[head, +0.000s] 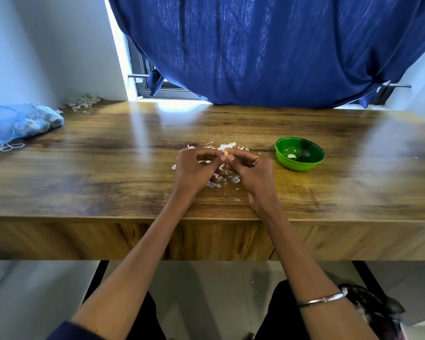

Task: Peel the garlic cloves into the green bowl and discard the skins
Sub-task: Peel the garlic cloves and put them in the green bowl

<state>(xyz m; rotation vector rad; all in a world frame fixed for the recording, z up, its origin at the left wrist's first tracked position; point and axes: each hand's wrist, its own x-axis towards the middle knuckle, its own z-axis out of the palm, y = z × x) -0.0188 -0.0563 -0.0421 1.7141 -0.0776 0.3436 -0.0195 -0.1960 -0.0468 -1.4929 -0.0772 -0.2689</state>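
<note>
Two hands are seen above the middle of one wooden table (108, 155), brought together fingertip to fingertip. One garlic clove (226, 152), pale yellow, is pinched between them: the left hand (194, 168) has its fingers curled with thumb and forefinger closed on the near side of the clove, and the right hand (249, 169) has its fingers curled likewise, closed on the clove from the other side. The clove thus sits at the very meeting point of the two grips, at the fingertips and raised just above the tabletop, with only its top exposed. One ring is worn on a finger of the right hand, and one metal bangle (322, 298) on the right forearm. Beneath and around the hands one scatter of white skins (216, 184) is spread on the wood; the pieces are too many and too small to be counted. One green bowl (299, 153) stands to the right of the hands, near but apart from them, and one peeled clove (291, 156) is seen lying in it. At the far left one blue mesh bag (22, 121) of garlic bulbs is laid, and one second heap of skins (82, 101) lies in the far corner behind it. One blue curtain (268, 50) hangs behind the table.
</note>
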